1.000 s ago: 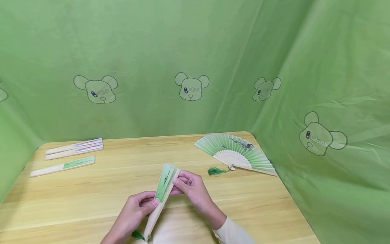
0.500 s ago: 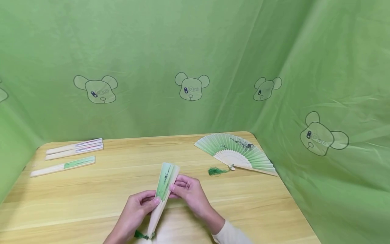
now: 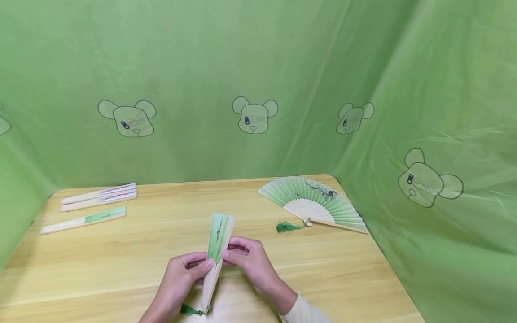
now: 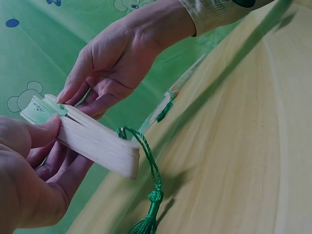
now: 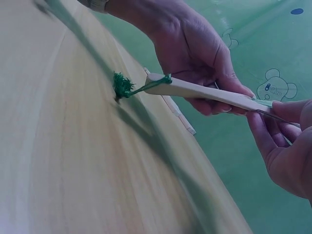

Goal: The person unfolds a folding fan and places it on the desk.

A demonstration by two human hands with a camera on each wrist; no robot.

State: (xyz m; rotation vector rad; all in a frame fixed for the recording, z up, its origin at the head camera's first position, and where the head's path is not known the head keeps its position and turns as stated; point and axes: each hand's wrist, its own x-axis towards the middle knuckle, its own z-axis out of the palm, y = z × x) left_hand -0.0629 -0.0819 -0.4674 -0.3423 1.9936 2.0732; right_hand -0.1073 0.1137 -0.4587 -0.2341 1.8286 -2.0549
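Note:
Between my hands is a nearly folded green folding fan (image 3: 216, 242), held above the table with its wide end pointing away and its pivot end toward me. My left hand (image 3: 181, 276) pinches it from the left, thumb on the front near where the green leaf meets the pale ribs. From the right, my right hand (image 3: 252, 264) pinches the edge with thumb and fingers. A green tassel (image 4: 148, 209) hangs from the pivot end in the left wrist view. The pale outer rib (image 5: 195, 90) shows edge-on in the right wrist view.
A spread green fan (image 3: 311, 202) with a green tassel (image 3: 287, 226) lies at the table's back right. At the left lie a folded green fan (image 3: 86, 220) and two folded pale fans (image 3: 101, 197) side by side. Green cloth walls (image 3: 194, 67) border the wooden table (image 3: 101, 273).
The right hand has slid down the fan's edge toward the pivot end. The held fan has tilted more upright and looks slightly narrower. The other fans have not moved.

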